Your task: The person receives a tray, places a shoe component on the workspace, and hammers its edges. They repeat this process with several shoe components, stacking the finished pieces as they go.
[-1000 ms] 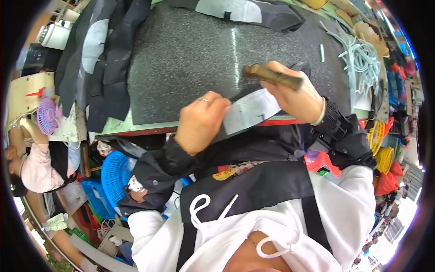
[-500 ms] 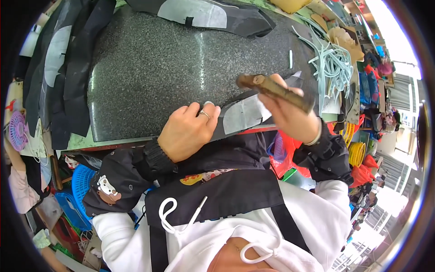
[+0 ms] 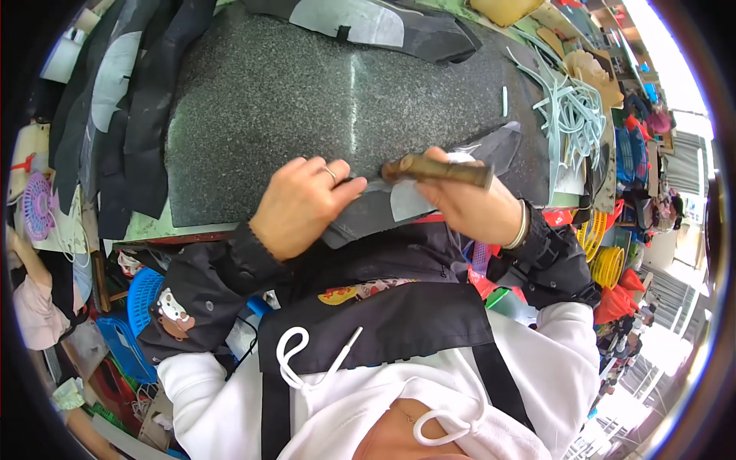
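Brown-handled tool (image 3: pixel 437 170) lengthwise left-right

The right hand (image 3: pixel 468 203) covers the middle of the brown wooden handle (image 3: pixel 437 170), and whatever tip it carries is hidden. The left hand (image 3: pixel 299 203) hides part of the dark cut piece (image 3: pixel 429 195). Clutter at the counter (image 3: pixel 307 92) rim blurs.

Two hands work at one table (image 3: pixel 268 92): the left hand (image 3: pixel 295 203) and the right hand (image 3: pixel 468 203). One brown wooden-handled tool (image 3: pixel 437 170) lies in the right fingers, and one ring (image 3: pixel 331 173) sits on a left finger. One dark cut piece with a pale patch (image 3: pixel 406 203) lies under the fingers. One tangle of pale green strips (image 3: pixel 575 115) lies beyond the right fingers.
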### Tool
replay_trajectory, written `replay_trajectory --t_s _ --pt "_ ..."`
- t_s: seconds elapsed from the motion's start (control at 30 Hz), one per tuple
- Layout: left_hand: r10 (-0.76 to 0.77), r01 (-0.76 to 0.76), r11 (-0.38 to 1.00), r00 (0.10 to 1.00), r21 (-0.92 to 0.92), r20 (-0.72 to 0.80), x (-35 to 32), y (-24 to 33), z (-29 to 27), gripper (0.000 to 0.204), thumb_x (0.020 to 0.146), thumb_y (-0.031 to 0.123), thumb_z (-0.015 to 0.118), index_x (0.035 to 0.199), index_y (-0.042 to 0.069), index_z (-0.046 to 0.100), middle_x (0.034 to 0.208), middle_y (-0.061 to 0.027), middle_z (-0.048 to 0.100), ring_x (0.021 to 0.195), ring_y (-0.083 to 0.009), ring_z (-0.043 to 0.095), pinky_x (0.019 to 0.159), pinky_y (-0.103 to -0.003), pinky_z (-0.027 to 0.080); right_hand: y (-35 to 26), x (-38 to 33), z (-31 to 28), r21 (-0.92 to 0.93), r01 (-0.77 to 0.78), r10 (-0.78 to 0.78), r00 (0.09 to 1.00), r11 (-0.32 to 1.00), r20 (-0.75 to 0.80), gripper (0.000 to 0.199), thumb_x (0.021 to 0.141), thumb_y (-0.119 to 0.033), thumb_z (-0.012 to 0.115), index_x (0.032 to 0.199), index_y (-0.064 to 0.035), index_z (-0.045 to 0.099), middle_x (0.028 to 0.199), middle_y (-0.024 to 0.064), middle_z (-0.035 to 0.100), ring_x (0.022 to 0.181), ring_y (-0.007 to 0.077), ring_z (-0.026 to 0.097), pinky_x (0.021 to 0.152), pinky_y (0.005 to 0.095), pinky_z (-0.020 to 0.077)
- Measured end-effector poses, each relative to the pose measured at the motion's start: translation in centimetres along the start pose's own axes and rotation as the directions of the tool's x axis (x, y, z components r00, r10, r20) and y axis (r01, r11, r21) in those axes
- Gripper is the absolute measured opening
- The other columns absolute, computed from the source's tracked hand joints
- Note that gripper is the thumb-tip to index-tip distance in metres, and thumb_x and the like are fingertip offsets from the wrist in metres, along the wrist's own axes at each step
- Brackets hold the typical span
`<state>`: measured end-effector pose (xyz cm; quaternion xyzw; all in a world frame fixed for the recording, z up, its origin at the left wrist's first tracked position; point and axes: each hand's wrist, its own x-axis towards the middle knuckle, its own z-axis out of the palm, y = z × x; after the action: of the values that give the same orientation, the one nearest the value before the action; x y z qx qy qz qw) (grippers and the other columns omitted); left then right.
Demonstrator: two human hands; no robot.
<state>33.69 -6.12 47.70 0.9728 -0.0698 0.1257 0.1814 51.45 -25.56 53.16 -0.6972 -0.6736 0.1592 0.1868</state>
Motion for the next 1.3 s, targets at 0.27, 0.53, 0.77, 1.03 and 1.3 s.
replay_trajectory --t_s 0.27,0.53,0.77,1.03,1.3 --pt "-0.031 0.042 0.993 0.994 0.109 -0.101 0.0 0.8 0.4 0.026 0.080 0.020 0.064 0.104 0.012 0.066 0.089 -0.0009 0.057 0.081 -0.0187 0.056 0.069 -0.032 0.044 -0.5 1.7 -0.1 -0.043 0.073 -0.071 0.997 0.996 0.040 0.034 0.088 -0.006 0.061 0.121 -0.0063 0.054 0.084 0.0126 0.057 0.064 0.0321 0.057 0.055 0.0371 0.0440" --pt "-0.320 0.268 0.943 0.898 -0.199 -0.303 -2.1 0.7 1.0 0.029 0.071 0.015 0.080 0.099 0.011 0.072 0.088 -0.0027 0.063 0.084 -0.0221 0.061 0.072 -0.035 0.048 -1.5 2.4 -0.4 0.041 -0.245 0.216 0.914 0.969 0.344 0.035 0.088 -0.009 0.062 0.121 -0.0063 0.054 0.080 0.0131 0.055 0.064 0.0331 0.057 0.057 0.0399 0.0443" --pt "-0.303 0.265 0.952 0.890 -0.156 -0.341 -1.9 1.5 1.1 0.024 0.070 0.015 0.080 0.092 0.010 0.073 0.088 -0.0020 0.062 0.083 -0.0217 0.060 0.073 -0.035 0.048 -0.4 2.7 0.0 0.124 -0.158 0.152 0.987 0.980 0.057 0.019 0.090 -0.011 0.061 0.106 -0.0019 0.057 0.082 0.0144 0.056 0.064 0.0344 0.058 0.057 0.0408 0.0449" --pt "-0.206 0.211 0.977 0.910 -0.025 -0.361 -2.4 1.3 1.3 0.026 0.071 0.015 0.079 0.096 0.011 0.072 0.090 -0.0006 0.061 0.082 -0.0202 0.059 0.077 -0.037 0.046 0.0 3.6 0.6 0.081 0.008 -0.002 0.997 0.997 -0.076 0.019 0.090 -0.012 0.062 0.105 -0.0022 0.057 0.067 0.0136 0.055 0.055 0.0362 0.056 0.052 0.0425 0.0434" --pt "-0.122 0.165 0.975 0.956 0.146 -0.266 -2.3 2.1 1.0 0.025 0.077 0.018 0.074 0.098 0.007 0.069 0.096 -0.0023 0.061 0.084 -0.0190 0.057 0.081 -0.038 0.045 -2.0 3.7 0.3 0.221 -0.094 0.099 0.995 0.971 -0.015 0.016 0.091 -0.010 0.061 0.104 -0.0022 0.056 0.068 0.0148 0.055 0.057 0.0332 0.056 0.052 0.0406 0.0433"
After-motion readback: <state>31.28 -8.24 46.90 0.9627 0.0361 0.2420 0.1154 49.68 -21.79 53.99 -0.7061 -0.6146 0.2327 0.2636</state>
